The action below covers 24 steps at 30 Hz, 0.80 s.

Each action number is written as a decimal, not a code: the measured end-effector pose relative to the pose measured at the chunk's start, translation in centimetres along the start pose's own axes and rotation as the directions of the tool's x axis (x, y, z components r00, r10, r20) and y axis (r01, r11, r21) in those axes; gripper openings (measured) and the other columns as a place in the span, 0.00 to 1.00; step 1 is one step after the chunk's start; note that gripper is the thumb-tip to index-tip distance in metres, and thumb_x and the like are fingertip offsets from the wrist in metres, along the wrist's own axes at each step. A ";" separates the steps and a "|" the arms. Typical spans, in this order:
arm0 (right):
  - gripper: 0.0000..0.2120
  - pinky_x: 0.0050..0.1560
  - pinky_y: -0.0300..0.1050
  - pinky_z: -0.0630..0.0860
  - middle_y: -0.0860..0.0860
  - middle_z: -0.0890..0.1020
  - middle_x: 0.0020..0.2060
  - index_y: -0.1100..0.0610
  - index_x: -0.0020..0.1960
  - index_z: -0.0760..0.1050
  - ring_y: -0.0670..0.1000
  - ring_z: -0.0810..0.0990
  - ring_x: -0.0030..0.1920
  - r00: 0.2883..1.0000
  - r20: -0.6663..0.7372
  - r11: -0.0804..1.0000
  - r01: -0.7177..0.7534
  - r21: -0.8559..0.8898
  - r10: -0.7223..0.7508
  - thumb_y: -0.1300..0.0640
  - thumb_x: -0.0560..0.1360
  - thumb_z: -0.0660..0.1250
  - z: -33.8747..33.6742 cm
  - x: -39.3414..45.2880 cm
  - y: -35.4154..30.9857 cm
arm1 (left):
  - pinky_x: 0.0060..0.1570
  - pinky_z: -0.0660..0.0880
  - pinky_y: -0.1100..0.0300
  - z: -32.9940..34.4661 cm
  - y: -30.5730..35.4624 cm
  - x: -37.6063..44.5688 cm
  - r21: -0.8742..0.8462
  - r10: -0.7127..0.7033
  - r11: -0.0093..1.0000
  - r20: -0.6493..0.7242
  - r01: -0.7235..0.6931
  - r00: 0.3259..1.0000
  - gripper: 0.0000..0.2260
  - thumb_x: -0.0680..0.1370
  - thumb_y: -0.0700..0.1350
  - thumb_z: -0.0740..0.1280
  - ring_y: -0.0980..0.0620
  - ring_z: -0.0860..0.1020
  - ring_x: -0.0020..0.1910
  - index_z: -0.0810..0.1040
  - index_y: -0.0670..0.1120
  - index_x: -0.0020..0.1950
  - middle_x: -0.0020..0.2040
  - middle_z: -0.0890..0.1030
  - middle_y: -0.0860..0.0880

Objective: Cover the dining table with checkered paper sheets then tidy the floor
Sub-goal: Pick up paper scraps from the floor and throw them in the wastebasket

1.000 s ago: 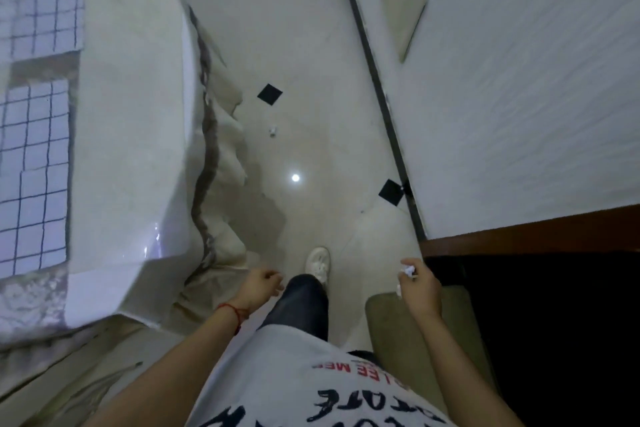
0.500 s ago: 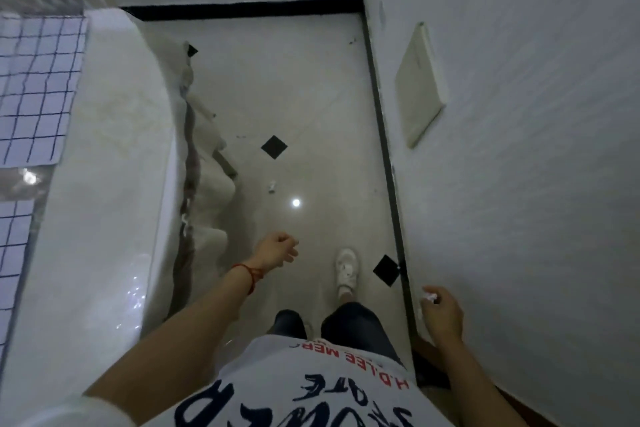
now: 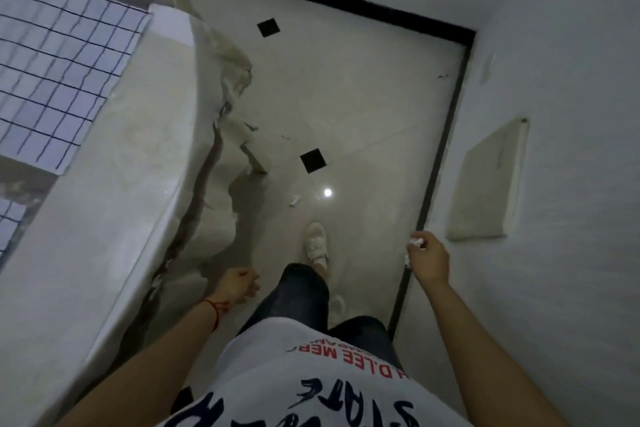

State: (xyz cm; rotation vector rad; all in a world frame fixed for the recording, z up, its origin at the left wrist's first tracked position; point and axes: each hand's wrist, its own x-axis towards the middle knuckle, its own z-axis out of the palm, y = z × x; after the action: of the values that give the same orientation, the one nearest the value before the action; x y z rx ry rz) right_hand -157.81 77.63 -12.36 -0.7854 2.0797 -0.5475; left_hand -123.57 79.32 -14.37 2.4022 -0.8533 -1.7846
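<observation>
The dining table [image 3: 114,204] runs along the left, pale and glossy. Checkered paper sheets [image 3: 59,80] lie on its top at the upper left. A small white paper scrap [image 3: 294,200] lies on the floor ahead of my forward shoe [image 3: 316,243]. My right hand [image 3: 427,256] hangs near the wall, fingers closed on a crumpled white paper scrap [image 3: 416,241]. My left hand [image 3: 240,286] is curled shut beside my leg, close to the table edge, with nothing visible in it.
A white wall [image 3: 554,114] with a black skirting strip bounds the narrow walkway on the right. A flat pale panel [image 3: 485,184] is fixed to that wall. Black diamond tile insets [image 3: 313,160] mark the beige floor. A wrapped chair or table base [image 3: 239,135] juts out on the left.
I have walked forward along the walkway; the floor scrap is now closer to my foot. My left hand has swung back beside my leg and my right hand has swung forward, still holding its scrap.
</observation>
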 end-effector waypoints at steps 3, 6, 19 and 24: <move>0.11 0.32 0.32 0.68 0.61 0.80 0.51 0.62 0.57 0.75 0.52 0.76 0.41 1.000 0.016 1.000 0.016 -0.013 -0.015 0.66 0.76 0.60 0.8 4.5 -3.3 | 0.32 0.68 0.62 0.0 3.0 2.6 0.006 -0.021 1.000 0.003 0.021 1.000 0.09 0.79 0.41 0.60 0.51 0.74 0.33 0.74 0.41 0.41 0.37 0.77 0.44; 0.11 0.39 0.37 0.71 0.63 0.80 0.52 0.63 0.57 0.75 0.56 0.78 0.44 0.998 0.049 0.999 -0.034 -0.029 0.036 0.66 0.76 0.60 2.0 7.9 -5.6 | 0.32 0.68 0.62 -0.4 7.1 5.5 -0.006 -0.043 0.999 -0.001 0.043 0.999 0.10 0.79 0.41 0.59 0.52 0.73 0.32 0.73 0.42 0.40 0.35 0.76 0.46; 0.11 0.49 0.45 0.74 0.62 0.79 0.54 0.63 0.58 0.75 0.59 0.78 0.48 0.961 0.204 0.964 -0.137 -0.230 0.185 0.65 0.76 0.61 5.1 22.9 -7.5 | 0.28 0.69 0.72 1.6 23.4 19.4 0.030 0.072 0.997 0.058 -0.073 0.996 0.07 0.79 0.41 0.59 0.55 0.73 0.34 0.76 0.40 0.49 0.35 0.75 0.50; 0.12 0.55 0.51 0.76 0.62 0.79 0.55 0.63 0.59 0.75 0.62 0.78 0.53 0.948 0.247 0.952 -0.126 -0.281 0.198 0.64 0.76 0.62 9.2 31.2 -6.9 | 0.47 0.75 0.55 3.6 23.7 28.4 0.038 0.060 0.997 0.000 -0.060 0.998 0.10 0.78 0.41 0.61 0.47 0.75 0.42 0.77 0.35 0.52 0.39 0.78 0.44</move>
State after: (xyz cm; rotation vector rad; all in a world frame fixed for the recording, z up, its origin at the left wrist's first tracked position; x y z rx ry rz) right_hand -162.38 50.03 -30.34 -0.7794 1.9554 -0.0650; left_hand -130.98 47.72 -32.51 2.3731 -0.9570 -1.7615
